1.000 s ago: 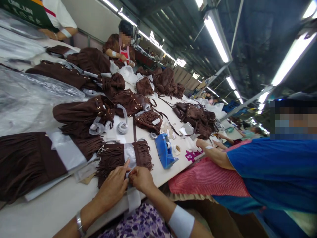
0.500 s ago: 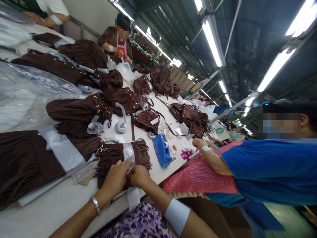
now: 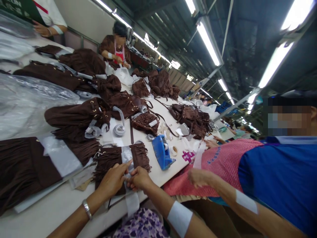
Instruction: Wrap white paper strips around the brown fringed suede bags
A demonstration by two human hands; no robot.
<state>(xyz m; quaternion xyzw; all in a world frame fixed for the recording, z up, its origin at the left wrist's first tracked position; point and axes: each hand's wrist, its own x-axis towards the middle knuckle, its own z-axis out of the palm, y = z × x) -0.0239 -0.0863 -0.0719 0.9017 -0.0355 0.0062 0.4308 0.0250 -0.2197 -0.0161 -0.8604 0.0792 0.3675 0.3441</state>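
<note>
A small brown fringed bag (image 3: 109,160) lies at the near edge of the white table (image 3: 56,205). A grey-white paper strip (image 3: 126,155) is wrapped across its middle and hangs down over the table edge. My left hand (image 3: 112,180) rests on the bag with its fingers pinched on the strip. Touching it from the right, my right hand (image 3: 140,178) is closed on the same strip.
A blue tape dispenser (image 3: 162,152) and a tape roll (image 3: 174,150) stand just right of the bag. Several more brown fringed bags (image 3: 76,114) and clear plastic sheets (image 3: 27,102) fill the table. A person in a blue shirt (image 3: 277,185) stands close on my right, others farther back.
My hands stay on the strip, which now hangs lower over the edge. The person on my right has pulled a hand back from the table and holds a pale strip.
</note>
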